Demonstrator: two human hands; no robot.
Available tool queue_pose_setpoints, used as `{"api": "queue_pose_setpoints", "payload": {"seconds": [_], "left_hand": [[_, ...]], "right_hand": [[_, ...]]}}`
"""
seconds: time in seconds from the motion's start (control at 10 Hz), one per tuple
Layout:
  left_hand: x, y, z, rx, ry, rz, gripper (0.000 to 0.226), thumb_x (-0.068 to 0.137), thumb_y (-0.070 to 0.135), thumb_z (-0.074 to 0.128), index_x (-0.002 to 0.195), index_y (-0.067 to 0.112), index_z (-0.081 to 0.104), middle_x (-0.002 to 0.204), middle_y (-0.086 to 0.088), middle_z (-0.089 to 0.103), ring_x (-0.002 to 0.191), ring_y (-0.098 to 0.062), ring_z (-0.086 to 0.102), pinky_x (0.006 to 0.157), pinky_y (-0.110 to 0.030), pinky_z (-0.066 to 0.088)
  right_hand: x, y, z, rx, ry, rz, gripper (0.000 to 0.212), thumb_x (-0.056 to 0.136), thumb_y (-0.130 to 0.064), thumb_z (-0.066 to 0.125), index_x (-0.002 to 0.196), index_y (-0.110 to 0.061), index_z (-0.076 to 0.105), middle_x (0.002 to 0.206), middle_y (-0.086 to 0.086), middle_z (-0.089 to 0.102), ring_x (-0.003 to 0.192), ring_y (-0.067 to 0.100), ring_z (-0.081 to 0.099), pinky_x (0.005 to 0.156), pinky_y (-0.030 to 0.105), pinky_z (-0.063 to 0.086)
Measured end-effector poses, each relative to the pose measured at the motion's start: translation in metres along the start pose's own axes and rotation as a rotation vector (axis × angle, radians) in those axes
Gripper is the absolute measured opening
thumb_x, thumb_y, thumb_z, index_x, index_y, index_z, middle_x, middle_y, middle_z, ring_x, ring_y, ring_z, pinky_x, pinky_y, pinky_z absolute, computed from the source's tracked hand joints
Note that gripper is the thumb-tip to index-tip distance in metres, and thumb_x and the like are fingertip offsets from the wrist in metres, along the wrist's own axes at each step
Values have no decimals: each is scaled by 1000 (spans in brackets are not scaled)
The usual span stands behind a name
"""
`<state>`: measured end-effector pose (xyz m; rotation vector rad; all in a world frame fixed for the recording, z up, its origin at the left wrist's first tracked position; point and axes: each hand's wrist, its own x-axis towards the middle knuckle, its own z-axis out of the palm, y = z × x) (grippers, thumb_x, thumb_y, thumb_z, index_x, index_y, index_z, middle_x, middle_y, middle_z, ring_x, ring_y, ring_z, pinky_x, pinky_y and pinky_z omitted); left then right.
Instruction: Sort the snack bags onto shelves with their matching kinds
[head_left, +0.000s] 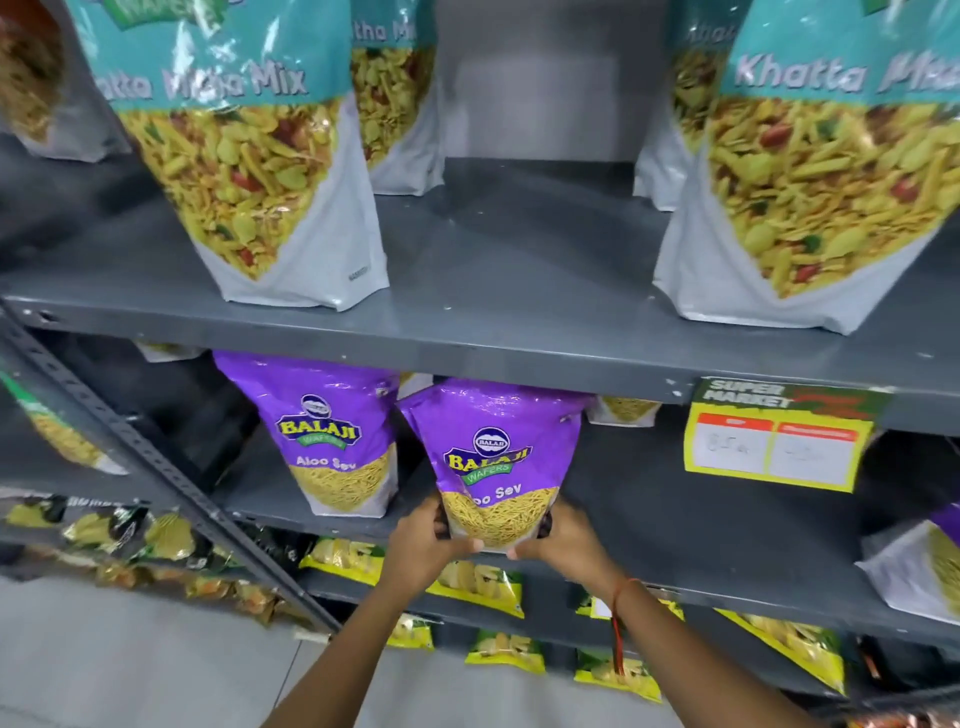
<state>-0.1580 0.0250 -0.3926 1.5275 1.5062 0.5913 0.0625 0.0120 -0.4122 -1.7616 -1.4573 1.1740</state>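
My left hand and right hand were both clenched on the bottom corners of one purple Aloo Sev bag, thumbs meeting under its base, fingers wrapped round its lower sides. The bag stood upright and slightly tilted, its base at the front edge of the middle shelf; whether it rested on the shelf I could not tell.

Risk, in my judgement: the grip was low and the bag tall, so the top could tip forward off the front edge on release. Its crown sat close under the upper shelf and could snag there.

A matching Aloo Sev bag stood just beside it, toward the shelf's left end, so the placement looked correct. Khatta Meetha Mix bags stood on the shelf above.
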Motion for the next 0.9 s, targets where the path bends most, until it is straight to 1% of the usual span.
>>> {"api": "queue_pose_setpoints", "payload": {"seconds": [0.1,0.2,0.3,0.4,0.5,0.6,0.7,0.8,0.9], "left_hand": [[4,18,20,39,-6,22,57,51,41,87,101,32,61,92,10,76,83,-2,72,75,-29,56],[7,41,47,81,-40,67,58,56,41,86,106,28,62,94,9,76,86,-6,71,77,-27,54],[11,55,76,74,-64,75,59,57,41,87,108,26,62,99,8,76,89,-9,72,80,-29,55],[15,64,100,81,-67,89,62,56,44,87,110,26,61,103,6,76,92,-13,72,79,-31,56],[19,68,117,110,-94,89,65,59,46,86,114,24,60,107,4,75,95,-15,71,72,-25,51],[20,67,124,116,-104,78,70,58,51,84,117,24,58,110,3,75,97,-17,71,74,-29,55],[21,64,125,103,-95,77,74,55,57,82,118,27,57,110,4,75,98,-17,71,78,-37,58],[19,60,125,91,-116,73,79,56,58,80,123,28,53,116,4,72,105,-19,69,84,-41,58],[13,61,122,89,-144,71,90,57,50,82,134,30,40,124,3,69,113,-21,65,89,-41,56]], "right_hand": [[-11,7,-26,-13,50,45,65,47,-25,93,104,-21,62,99,-3,75,90,13,71,78,31,59],[-22,17,-57,-10,91,67,58,52,-17,93,99,-27,59,95,-6,73,85,7,69,73,23,57],[-31,33,-82,15,150,92,63,45,-26,91,101,-27,63,96,-5,77,91,14,73,81,35,61],[-34,49,-100,18,160,115,71,46,-26,91,111,-20,63,102,-4,77,98,14,73,85,34,60],[-33,59,-110,-12,145,135,63,55,-17,92,110,-22,63,102,-6,76,98,11,71,81,24,57],[-31,64,-114,-29,125,136,53,57,-12,90,95,-33,60,93,-11,73,89,1,67,74,16,52],[-29,67,-114,-45,115,131,53,59,-12,91,98,-31,61,93,-12,72,87,-1,66,75,16,53],[-28,72,-114,-30,118,106,62,60,-13,91,111,-25,58,108,-3,74,102,15,69,91,33,57],[-38,68,-111,55,116,61,82,59,-16,93,124,-29,44,121,-4,67,117,18,64,97,38,56]]}}
